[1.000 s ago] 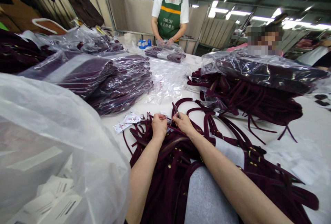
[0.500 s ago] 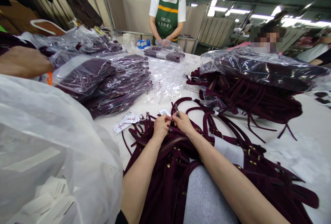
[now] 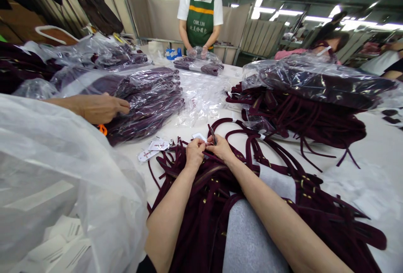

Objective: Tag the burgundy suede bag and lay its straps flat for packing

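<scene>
Two bare hands at work over a maroon bag [image 3: 201, 222] on a white bench [image 3: 380, 147], seen from the wearer's head. The left hand [image 3: 194, 154] and right hand [image 3: 221, 148] meet nearly fingertip to fingertip above the bag's far edge, beyond its zipper [image 3: 209, 173]. The left grip is pinched closed; whatever lies between its fingertips is too small to tell. The right grip is curled closed around a slender dark tool [image 3: 214, 135], its tip pointing up and away. A white tag [image 3: 199, 137] lies just beyond the left fingertips; further printed tags [image 3: 153, 150] lie to the left. A grey sheet [image 3: 252, 239] covers part of the maroon material between the forearms. Plastic-wrapped bags [image 3: 151, 101] are stacked at far left, where a co-worker's hand [image 3: 103, 108] reaches across; a second stack [image 3: 308, 115] stands at right. In the left foreground, a translucent sack [image 3: 110, 180] contains printed cards [image 3: 66, 239]. Across the bench, a person in a green apron [image 3: 200, 25] handles a wrapped bundle [image 3: 200, 65].
</scene>
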Demonstrator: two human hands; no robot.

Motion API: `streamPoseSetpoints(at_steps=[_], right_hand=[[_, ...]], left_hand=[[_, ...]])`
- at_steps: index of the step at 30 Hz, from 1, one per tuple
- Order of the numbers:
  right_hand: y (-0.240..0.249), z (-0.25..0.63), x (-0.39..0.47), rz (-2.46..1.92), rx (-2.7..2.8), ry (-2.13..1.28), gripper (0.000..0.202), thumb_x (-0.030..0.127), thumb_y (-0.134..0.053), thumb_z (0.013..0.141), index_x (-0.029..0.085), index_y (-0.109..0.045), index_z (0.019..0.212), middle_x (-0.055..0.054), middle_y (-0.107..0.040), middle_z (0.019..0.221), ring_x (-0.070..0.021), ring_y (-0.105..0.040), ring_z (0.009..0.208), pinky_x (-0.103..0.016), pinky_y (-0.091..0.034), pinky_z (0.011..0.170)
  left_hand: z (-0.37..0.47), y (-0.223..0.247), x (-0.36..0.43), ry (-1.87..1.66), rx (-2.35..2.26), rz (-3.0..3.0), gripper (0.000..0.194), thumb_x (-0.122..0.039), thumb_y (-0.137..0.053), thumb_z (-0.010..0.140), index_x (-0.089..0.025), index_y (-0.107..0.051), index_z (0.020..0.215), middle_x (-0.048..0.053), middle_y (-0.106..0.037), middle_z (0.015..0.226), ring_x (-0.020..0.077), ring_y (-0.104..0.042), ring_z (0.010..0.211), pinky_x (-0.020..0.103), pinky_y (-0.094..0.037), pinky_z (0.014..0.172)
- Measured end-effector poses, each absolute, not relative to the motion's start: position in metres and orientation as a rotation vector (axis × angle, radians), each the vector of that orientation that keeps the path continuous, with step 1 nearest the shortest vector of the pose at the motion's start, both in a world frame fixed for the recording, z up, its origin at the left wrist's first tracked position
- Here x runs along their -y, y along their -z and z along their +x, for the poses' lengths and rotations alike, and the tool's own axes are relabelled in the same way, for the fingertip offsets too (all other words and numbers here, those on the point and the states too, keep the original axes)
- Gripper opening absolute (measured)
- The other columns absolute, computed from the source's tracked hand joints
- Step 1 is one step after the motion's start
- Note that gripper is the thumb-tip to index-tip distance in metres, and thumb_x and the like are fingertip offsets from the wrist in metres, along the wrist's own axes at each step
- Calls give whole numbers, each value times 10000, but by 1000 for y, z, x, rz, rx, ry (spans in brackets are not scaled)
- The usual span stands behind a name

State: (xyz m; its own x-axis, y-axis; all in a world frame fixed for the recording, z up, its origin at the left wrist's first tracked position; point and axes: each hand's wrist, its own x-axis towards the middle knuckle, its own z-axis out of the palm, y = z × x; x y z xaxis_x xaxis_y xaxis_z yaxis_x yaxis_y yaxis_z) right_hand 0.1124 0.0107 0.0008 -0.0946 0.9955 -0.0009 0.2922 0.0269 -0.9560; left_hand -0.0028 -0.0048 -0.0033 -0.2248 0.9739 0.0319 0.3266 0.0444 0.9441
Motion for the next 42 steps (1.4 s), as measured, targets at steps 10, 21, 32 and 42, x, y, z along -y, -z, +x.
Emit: streamPoseSetpoints(at_steps=[10,21,32,42], right_hand=[[-7,111,-10,-1590,1541,-993,111,138,-515,588,176,-533,691,46,-523,601,-109,-481,575,-229,-391,574],[-11,114,-8,-1653,1560,-813,140,137,-448,692,197,-562,747,25,-551,657,-122,-486,620,-244,-386,626],[-7,111,-3,-1315,1286,-1131,115,280,-518,665,201,-505,748,56,-508,560,-80,-396,400,-213,-316,409],[-12,110,0,-1270,1331,-1117,207,402,-525,705,207,-458,712,80,-412,458,-87,-372,395,-215,-311,413]], left_hand=[[1,7,1,-1247,-1594,1112,78,-94,-512,642,-161,-499,603,-42,-496,500,105,-439,471,204,-336,504],[-3,-2,1,-1221,-1766,1359,83,-146,-532,669,-184,-584,721,0,-568,592,154,-551,608,242,-403,620],[-6,5,-27,-946,-1928,1054,256,-146,-625,571,-185,-454,385,25,-408,294,175,-457,329,258,-318,395],[1,-6,-27,-962,-1811,793,191,-174,-706,550,-126,-523,525,0,-418,330,135,-417,303,211,-237,323]])
